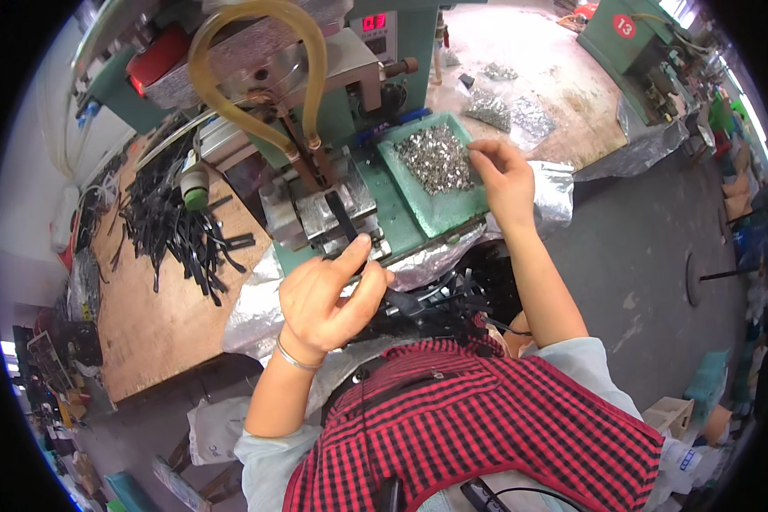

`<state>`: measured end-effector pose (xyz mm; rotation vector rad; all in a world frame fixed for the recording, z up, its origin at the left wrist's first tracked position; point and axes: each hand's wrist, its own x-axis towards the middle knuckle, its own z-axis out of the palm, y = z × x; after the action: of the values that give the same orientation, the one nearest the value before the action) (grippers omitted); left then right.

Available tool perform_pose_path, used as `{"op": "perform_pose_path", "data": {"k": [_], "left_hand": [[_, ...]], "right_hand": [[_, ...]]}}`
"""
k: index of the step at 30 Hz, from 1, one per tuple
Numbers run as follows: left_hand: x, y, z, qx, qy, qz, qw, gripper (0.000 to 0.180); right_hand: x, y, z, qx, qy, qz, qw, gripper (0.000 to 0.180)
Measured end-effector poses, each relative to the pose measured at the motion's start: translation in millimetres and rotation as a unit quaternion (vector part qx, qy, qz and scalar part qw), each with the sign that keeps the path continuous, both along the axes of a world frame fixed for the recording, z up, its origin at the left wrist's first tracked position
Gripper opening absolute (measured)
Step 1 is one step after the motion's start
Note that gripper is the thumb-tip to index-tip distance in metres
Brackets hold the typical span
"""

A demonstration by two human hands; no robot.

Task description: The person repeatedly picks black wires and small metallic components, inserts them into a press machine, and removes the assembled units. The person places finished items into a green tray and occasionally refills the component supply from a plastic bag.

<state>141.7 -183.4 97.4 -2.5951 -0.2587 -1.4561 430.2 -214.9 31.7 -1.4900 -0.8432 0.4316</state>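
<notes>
My left hand [328,294] is closed on a black strap [341,213], index finger stretched along it. The strap's far end lies on the metal fixture [320,224] of a green bench machine, just below its copper-coloured electrodes [316,171]. At the right rim of a green tray [442,220], my right hand [505,177] has thumb and fingertips pinched together. Whatever they hold, if anything, is too small to make out. Inside the tray lies a heap of small shiny metal pieces [435,160].
A pile of black straps [166,213] covers part of the wooden bench at left. Yellow tubing [317,77] loops above the fixture. More straps [427,299] lie by my lap. Clear bags of metal pieces [520,119] rest on the table behind the tray; another green machine [627,55] stands far right.
</notes>
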Motion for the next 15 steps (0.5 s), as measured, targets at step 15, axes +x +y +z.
{"op": "perform_pose_path", "data": {"k": [15], "left_hand": [[-70,-55,-26,-0.168,-0.002,0.111,0.98,0.039]], "right_hand": [[-50,42,-23,0.148,0.164,0.007,0.975,0.018]]}}
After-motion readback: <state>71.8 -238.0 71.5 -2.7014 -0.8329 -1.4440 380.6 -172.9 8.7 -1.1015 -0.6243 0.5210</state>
